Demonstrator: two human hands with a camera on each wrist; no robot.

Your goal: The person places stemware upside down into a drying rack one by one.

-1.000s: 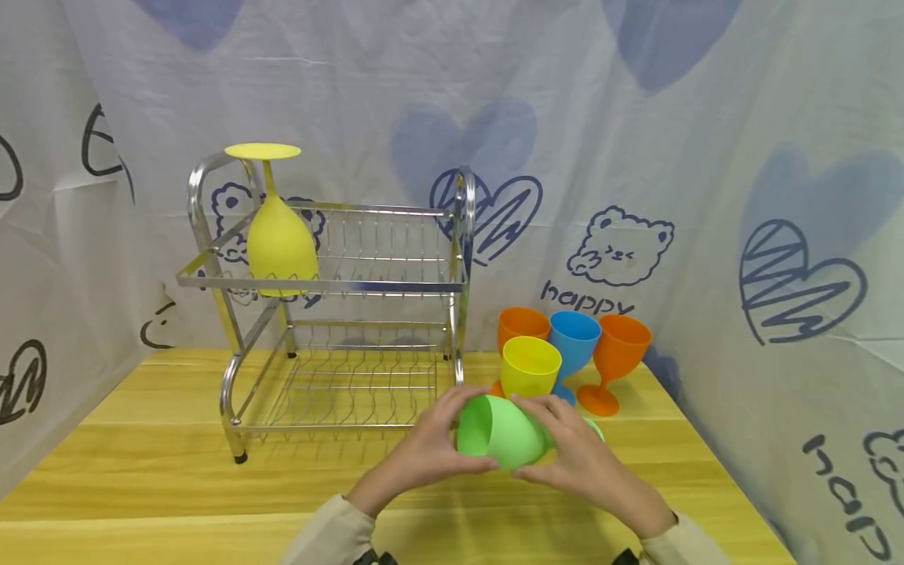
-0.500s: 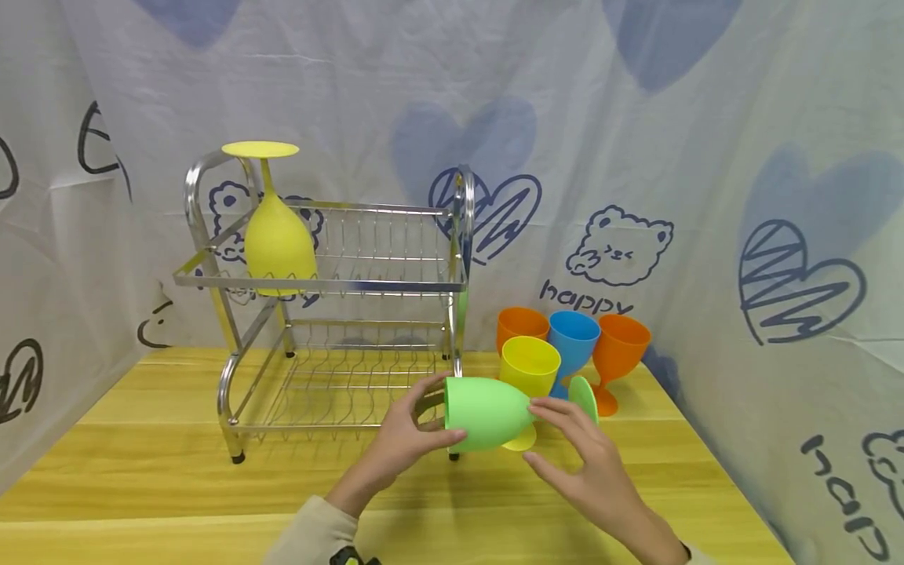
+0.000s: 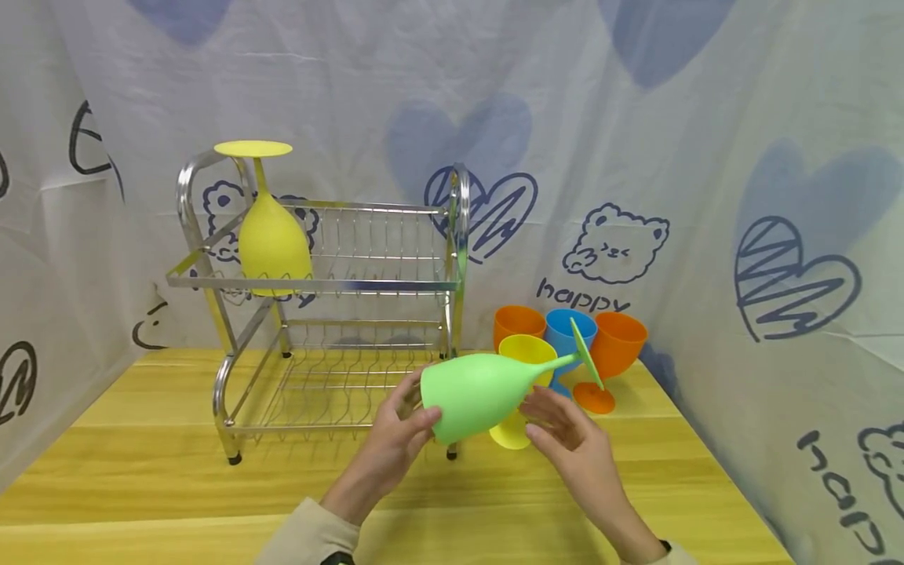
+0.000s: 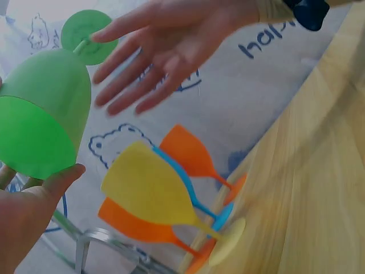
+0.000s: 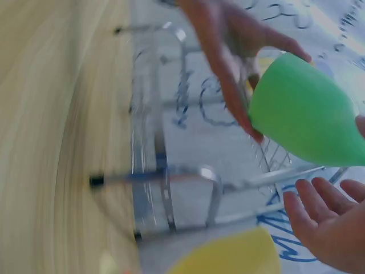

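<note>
The green goblet [image 3: 473, 395] is held in the air in front of the dish rack's [image 3: 395, 286] right end, tipped on its side with its mouth low toward the rack's left and its foot raised toward the right. The left hand [image 3: 391, 443] grips it by the rim end, thumb on the near wall; this hold probably lets 1 hand bear the weight and set the tilt. The right hand [image 3: 572, 447], right of the rack's front corner, is spread loosely beneath the stem, perhaps as a guard; whether it touches is unclear. On the rack's upper tier, at the left end, 1 inverted yellow goblet [image 3: 271, 243] stands mouth down, the wide rim likely giving it steadier footing on the wires. Right of the rack, an upright yellow goblet [image 3: 526, 349] stands before a left orange goblet [image 3: 518, 320], a blue goblet [image 3: 560, 333] and a right orange goblet [image 3: 616, 345], all 4 on their feet on the table [image 3: 141, 486], closely grouped.
</note>
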